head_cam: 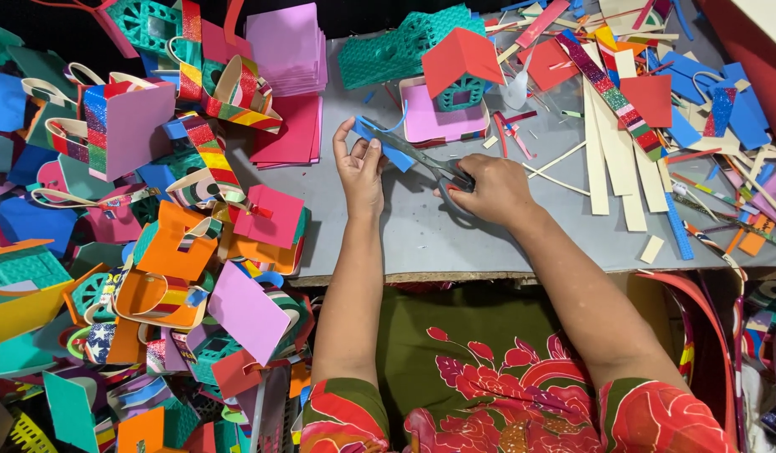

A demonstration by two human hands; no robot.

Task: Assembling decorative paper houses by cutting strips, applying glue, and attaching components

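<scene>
Blue foam piece (386,144) sits pinched in the left hand (360,172) above the grey table (421,235) — the right hand (491,189) is closed around the scissors (421,161), blades meeting its edge. Best keep the piece taut and steady — short, even snips should give a clean line.

Blue foam piece (386,147) between scissors (430,164) blades

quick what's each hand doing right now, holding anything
Left hand: closed in a pinch on a blue foam piece.
Right hand: closed around the handles of grey scissors, blades at the blue foam piece.
</scene>
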